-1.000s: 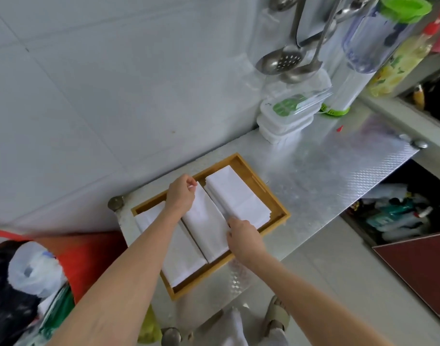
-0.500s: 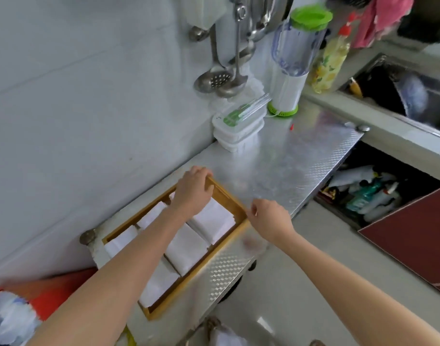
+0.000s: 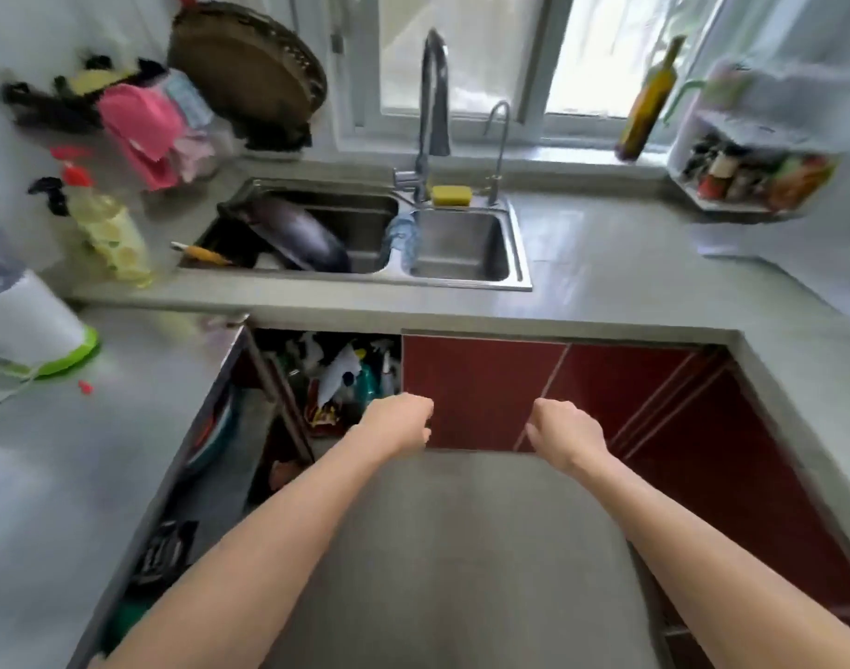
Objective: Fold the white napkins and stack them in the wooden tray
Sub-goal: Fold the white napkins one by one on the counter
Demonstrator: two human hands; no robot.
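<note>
While we face the double sink [image 3: 466, 243], our left hand [image 3: 398, 423] and right hand [image 3: 565, 434] hang loosely curled holding nothing, and the napkins and tray are out of view.

Grey table [image 3: 606, 263] wraps corner; steel double sink [image 3: 519, 263] with tall faucet [image 3: 435, 89]. Bright window [image 3: 461, 50] behind, daylight pouring in. Red cabinet doors [image 3: 481, 388] below, grey floor [image 3: 461, 548].

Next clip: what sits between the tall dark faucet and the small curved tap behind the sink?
In the head view, a yellow sponge rests on the sink's back ledge between the tall faucet and the small tap.
</note>
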